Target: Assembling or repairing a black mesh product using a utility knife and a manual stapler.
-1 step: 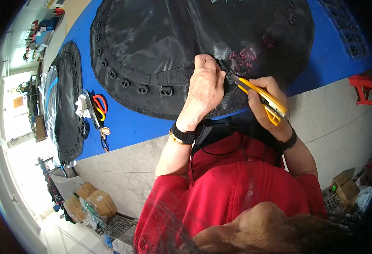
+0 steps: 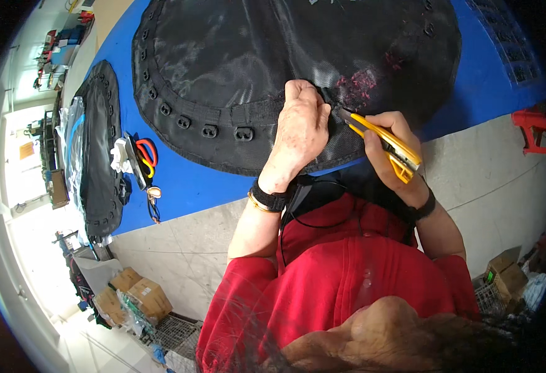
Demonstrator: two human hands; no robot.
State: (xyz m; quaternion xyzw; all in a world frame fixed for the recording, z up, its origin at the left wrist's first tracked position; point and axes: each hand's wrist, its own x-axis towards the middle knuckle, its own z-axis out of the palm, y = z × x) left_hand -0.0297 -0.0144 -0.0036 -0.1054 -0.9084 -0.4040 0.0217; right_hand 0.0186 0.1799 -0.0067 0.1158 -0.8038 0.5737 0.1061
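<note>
A large round black mesh sheet (image 2: 223, 68) is spread out in front of me, its curved band edged with black plastic buckles (image 2: 244, 133). My left hand (image 2: 301, 124) pinches a fold of the black fabric near the sheet's close edge; its fingertips are partly hidden. Just right of it, my right hand (image 2: 397, 140) grips a yellow utility knife (image 2: 392, 138). The knife's tip points at the fabric beside my left fingers, but I cannot tell whether it touches. Dark red thread scraps (image 2: 357, 87) lie on the mesh beyond the blade.
The sheet rests on a blue tabletop (image 2: 186, 199). To the left are red-and-yellow-handled scissors (image 2: 147, 155), a crumpled white piece (image 2: 121, 155) and a second black sheet (image 2: 96, 161) beside clear plastic. A red stool (image 2: 532, 130) stands at right; cardboard boxes (image 2: 148, 297) sit at lower left.
</note>
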